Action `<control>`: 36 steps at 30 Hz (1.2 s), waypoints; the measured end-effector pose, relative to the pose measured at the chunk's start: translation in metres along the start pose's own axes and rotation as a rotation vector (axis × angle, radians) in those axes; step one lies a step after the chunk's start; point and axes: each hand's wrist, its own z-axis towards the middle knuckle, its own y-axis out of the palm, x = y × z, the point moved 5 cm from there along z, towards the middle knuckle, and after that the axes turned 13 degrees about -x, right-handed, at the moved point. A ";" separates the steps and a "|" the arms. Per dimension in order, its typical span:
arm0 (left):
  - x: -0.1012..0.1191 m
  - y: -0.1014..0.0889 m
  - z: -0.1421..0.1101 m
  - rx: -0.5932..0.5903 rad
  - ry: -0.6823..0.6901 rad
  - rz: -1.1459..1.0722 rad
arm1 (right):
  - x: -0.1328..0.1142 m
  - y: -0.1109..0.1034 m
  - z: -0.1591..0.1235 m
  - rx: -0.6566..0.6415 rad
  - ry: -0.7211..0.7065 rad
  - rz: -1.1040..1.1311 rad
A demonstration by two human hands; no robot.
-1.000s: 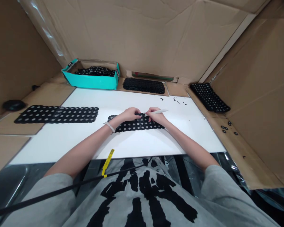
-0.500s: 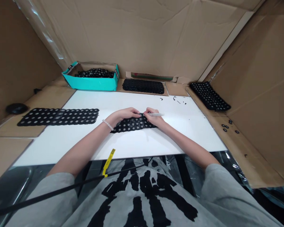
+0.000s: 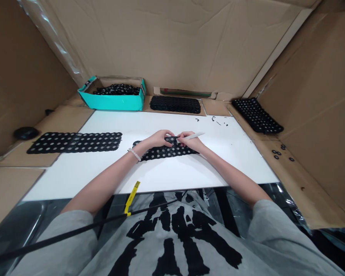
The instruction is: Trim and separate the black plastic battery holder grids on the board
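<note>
Flatter than a sec ago: black dotted strip (image 3: pixel 166 152), left hand (image 3: pixel 158 138) pressed on it, right hand (image 3: pixel 190 142) clamped on white pen (image 3: pixel 194 136), longer strip (image 3: pixel 74 142) looking done, pile (image 3: pixel 117 90) left in teal box (image 3: pixel 112 102).

The left hand (image 3: pixel 158 138) presses a black dotted mat (image 3: pixel 166 152) on the white desk (image 3: pixel 74 176), and the right hand (image 3: pixel 189 142) grips a white pen (image 3: pixel 194 135) over it. A second mat (image 3: pixel 74 142) lies to the left, below a teal box (image 3: pixel 112 102) of black pieces (image 3: pixel 117 90).
</note>
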 end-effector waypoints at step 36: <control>0.067 -0.069 -0.077 0.370 0.080 0.222 | -0.070 -0.042 -0.037 0.081 -0.314 -0.128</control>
